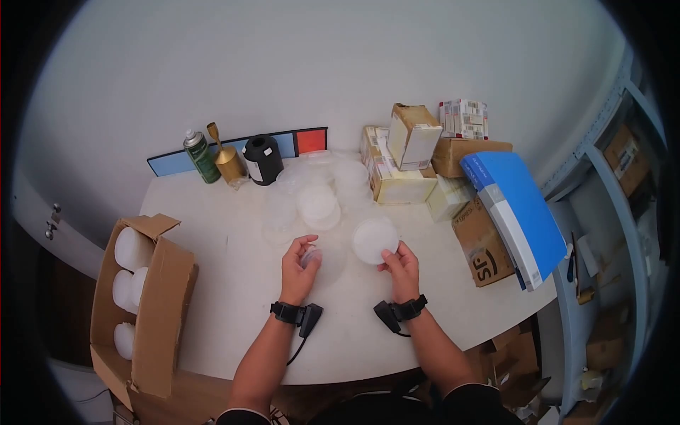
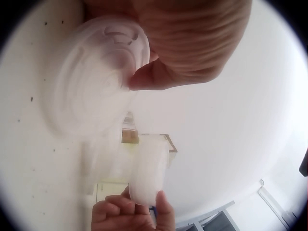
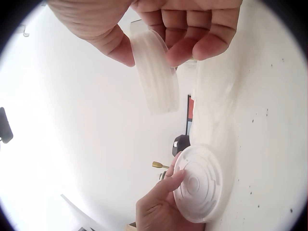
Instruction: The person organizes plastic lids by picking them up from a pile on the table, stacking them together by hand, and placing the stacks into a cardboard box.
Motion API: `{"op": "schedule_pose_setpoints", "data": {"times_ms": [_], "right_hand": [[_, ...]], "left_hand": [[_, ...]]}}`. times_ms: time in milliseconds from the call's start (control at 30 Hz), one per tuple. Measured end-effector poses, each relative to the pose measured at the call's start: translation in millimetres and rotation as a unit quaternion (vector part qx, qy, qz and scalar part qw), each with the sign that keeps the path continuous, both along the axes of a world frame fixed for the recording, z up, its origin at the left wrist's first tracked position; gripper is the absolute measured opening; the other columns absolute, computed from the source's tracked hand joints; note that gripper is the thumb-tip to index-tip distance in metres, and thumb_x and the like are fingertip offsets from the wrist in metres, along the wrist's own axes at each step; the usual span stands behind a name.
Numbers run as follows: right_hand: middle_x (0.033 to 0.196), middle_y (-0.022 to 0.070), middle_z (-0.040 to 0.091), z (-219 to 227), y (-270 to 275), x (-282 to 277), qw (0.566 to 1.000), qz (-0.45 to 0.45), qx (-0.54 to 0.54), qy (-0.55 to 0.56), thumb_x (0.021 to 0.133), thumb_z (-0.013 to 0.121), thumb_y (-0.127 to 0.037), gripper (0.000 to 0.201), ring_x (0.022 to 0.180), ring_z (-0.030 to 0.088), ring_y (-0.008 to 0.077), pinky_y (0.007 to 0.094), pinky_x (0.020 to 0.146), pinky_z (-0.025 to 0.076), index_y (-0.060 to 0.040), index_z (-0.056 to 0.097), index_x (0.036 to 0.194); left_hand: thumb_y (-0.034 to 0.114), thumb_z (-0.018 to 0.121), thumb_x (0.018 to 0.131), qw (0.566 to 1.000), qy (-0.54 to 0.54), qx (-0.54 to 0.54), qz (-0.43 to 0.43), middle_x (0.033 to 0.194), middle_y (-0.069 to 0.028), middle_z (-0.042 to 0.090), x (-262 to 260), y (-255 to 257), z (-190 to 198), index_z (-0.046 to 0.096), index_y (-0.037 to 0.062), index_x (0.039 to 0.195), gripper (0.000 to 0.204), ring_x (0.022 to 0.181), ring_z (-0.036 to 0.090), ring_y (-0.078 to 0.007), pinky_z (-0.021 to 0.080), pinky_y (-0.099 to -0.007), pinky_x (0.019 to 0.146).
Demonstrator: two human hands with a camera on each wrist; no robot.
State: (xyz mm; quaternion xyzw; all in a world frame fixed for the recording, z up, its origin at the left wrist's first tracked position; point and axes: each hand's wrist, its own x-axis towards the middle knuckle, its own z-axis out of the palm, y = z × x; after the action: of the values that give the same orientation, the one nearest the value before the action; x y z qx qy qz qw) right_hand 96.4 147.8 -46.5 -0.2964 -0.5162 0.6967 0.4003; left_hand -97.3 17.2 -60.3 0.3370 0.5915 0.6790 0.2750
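Mostly wall (image 1: 354,71) behind everything, pale and smooth. In front of it, a white table (image 1: 230,304), front edge curved, dark specks (image 3: 290,210) scattered over the top in both wrist views. Below that edge, a strip of brown floor (image 1: 202,384). Off to the right, a blue-grey rack (image 1: 608,180); off to the left, a pale panel (image 1: 35,202) with metal fittings.

At the table's left side, a carton (image 1: 163,312), flaps raised, holding white tubs (image 1: 132,248). Toward the right side, stacked boxes (image 1: 411,185), with a blue binder (image 1: 520,219) tilted just beside. Near the middle, a see-through pile (image 1: 317,205) of round plastic pieces. Along the wall, a black-bordered sign (image 1: 177,164), blue and red; before it, a black canister (image 1: 263,161), a gold bell (image 1: 230,166) and a green can (image 1: 204,157).

Nearer the front, right hand (image 1: 402,268) pinching a ribbed tub (image 3: 156,72) on edge above the table, thumb on one side, bent fingers on the other, parted only by its thickness. Left hand (image 1: 296,273) gripping a thin ringed lid (image 2: 91,91), thumb against one face, fingers behind, nearly closed on it. Whether touching the table, hard to tell.
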Motion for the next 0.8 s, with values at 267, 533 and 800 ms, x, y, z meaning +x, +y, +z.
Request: {"op": "schedule_pose_setpoints", "data": {"times_ms": [267,533,800], "right_hand": [[0.092,0.0005,0.068,8.3,-9.8,-4.4,0.999,0.031,0.011,-0.007,0.099,0.066,-0.017,0.015,0.079,0.057,0.0064,0.0245,0.073,0.047,-0.0032,0.064,0.104],[0.095,0.0012,0.069,-1.0,-6.7,-3.0,0.999,0.044,0.013,-0.002,0.099,0.066,-0.017,0.015,0.081,0.058,0.0064,0.0243,0.073,0.048,-0.0035,0.064,0.105],[0.095,0.0015,0.07,5.2,-14.5,-5.8,0.996,0.069,0.059,-0.019,0.098,0.066,-0.018,0.017,0.081,0.059,0.0069,0.0254,0.074,0.049,-0.0031,0.065,0.107]], "left_hand": [[-0.004,0.059,0.089,1.0,-0.024,-0.005,0.008,0.093,-0.002,0.065,-1.4,-2.6,-5.1,0.059,-0.0011,0.127,0.038,0.089,0.062,-0.0083,0.048,-0.0218,0.082],[-0.007,0.049,0.083,0.998,-0.065,0.013,0.005,0.088,-0.0019,0.065,3.1,-3.9,-5.2,0.059,-0.0027,0.123,0.042,0.082,0.063,-0.0088,0.049,-0.0217,0.076],[0.001,0.047,0.086,0.997,-0.069,0.032,0.023,0.076,0.0049,0.057,-2.7,-1.6,-5.0,0.063,-0.0015,0.116,0.033,0.068,0.052,-0.0035,0.041,-0.0196,0.063]]}}
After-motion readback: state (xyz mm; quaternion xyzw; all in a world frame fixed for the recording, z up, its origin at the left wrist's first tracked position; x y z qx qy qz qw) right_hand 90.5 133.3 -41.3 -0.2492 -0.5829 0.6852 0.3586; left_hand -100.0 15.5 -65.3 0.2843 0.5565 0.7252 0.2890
